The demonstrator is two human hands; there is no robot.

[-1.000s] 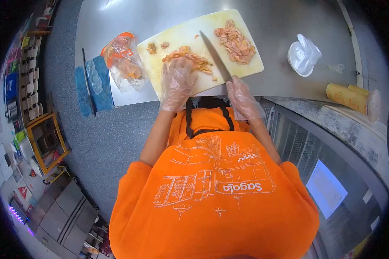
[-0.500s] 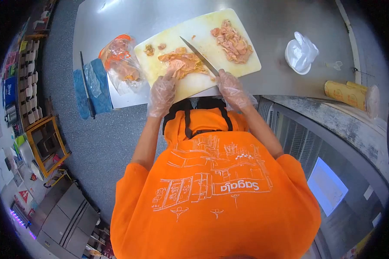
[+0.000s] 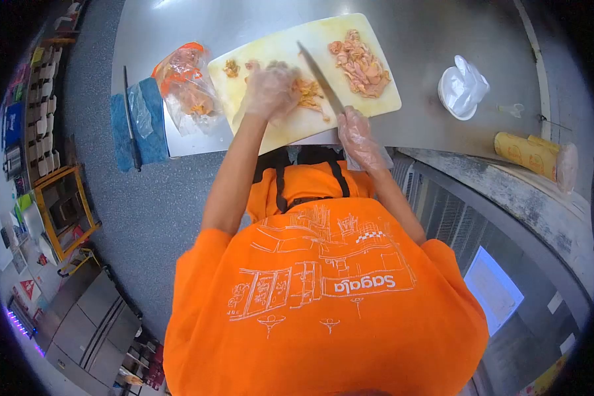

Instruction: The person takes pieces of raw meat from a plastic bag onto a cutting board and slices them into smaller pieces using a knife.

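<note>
A white cutting board [image 3: 280,125] lies tilted on the steel table. My left hand [image 3: 272,91], in a clear plastic glove, is over the meat [image 3: 310,94] at the board's middle; its fingers are smeared by motion. In my gloved right hand [image 3: 361,135] is the handle of a long knife [image 3: 321,78], its blade pointing up and left across the board. To the right of the blade lies a pile of sliced meat [image 3: 361,66]. Small scraps [image 3: 231,68] sit near the board's left corner.
Left of the board are a plastic bag of meat [image 3: 188,89] and a blue cloth [image 3: 148,122] with a dark rod [image 3: 131,119] on it. On the right stand a white bowl with plastic [image 3: 461,89] and a yellow roll [image 3: 528,153].
My left hand has moved up from the board's near edge onto the meat. The knife's tip has swung right and up since half a second ago, with my right hand still round its handle.
</note>
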